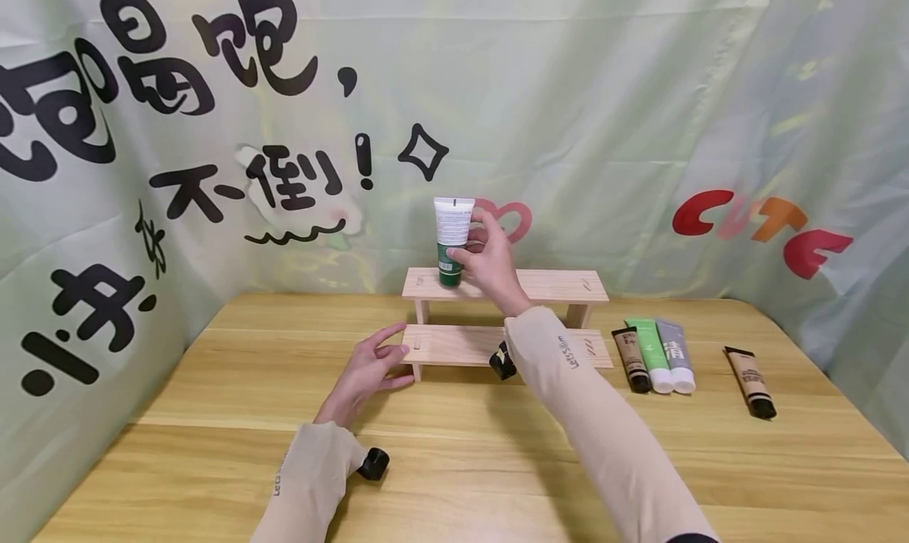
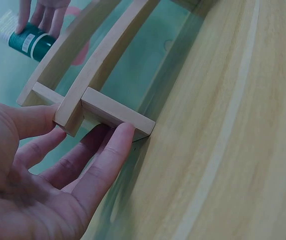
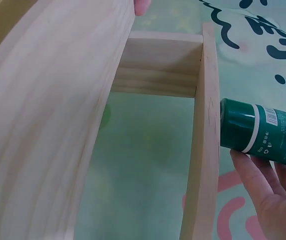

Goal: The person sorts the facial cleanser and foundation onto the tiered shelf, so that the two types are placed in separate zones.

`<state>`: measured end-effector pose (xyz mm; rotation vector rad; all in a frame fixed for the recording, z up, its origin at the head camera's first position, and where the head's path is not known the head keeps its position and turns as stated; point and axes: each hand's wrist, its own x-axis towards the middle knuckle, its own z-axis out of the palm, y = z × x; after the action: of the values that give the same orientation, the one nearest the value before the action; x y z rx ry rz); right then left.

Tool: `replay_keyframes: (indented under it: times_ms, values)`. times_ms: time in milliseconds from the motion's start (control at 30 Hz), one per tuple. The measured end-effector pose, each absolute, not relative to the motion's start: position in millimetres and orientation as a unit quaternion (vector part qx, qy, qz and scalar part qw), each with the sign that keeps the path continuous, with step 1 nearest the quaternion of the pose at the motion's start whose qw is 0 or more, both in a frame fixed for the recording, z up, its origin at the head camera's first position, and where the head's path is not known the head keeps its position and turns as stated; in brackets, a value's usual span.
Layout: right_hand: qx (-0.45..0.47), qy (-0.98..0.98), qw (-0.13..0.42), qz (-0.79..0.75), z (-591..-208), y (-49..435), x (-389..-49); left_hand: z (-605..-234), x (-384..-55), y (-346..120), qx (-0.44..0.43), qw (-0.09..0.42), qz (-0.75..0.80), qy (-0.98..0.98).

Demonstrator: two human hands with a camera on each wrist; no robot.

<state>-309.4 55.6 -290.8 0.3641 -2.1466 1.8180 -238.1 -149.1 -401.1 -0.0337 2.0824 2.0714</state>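
Observation:
A two-tier wooden stand stands near the back of the table. Upright at the left of its upper shelf is a green and white squeeze tube, cap down. My right hand grips this tube from its right side, thumb in front. In the right wrist view the green cap is right at the shelf's surface. My left hand holds the left end of the lower shelf, with its thumb and fingers on the board end and leg.
Right of the stand lie a beige tube with black cap, a green tube and a grey tube, side by side. Farther right lies another beige tube. A printed curtain hangs behind the table.

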Motion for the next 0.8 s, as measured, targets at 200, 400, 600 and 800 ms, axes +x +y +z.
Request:
replay_keyframes:
  times_ms: [200,400,600,800]
  values:
    - [0.127,-0.765,0.151,0.614,-291.0,49.1,-310.8,-400.8,-238.8,-148.2,-0.016,0.101,0.704,0.703]
    - [0.134,-0.772,0.161,0.600,-293.7,43.4,-311.4,-401.0,-239.0,-147.9,-0.019,0.099,0.704,0.703]
    - [0.144,-0.782,0.147,0.588,-295.1,41.1,-310.4,-401.1,-239.4,-147.4,-0.021,0.100,0.705,0.702]
    - [0.153,-0.780,0.085,0.601,-293.7,50.1,-310.6,-401.2,-239.8,-146.8,-0.022,0.100,0.703,0.704]
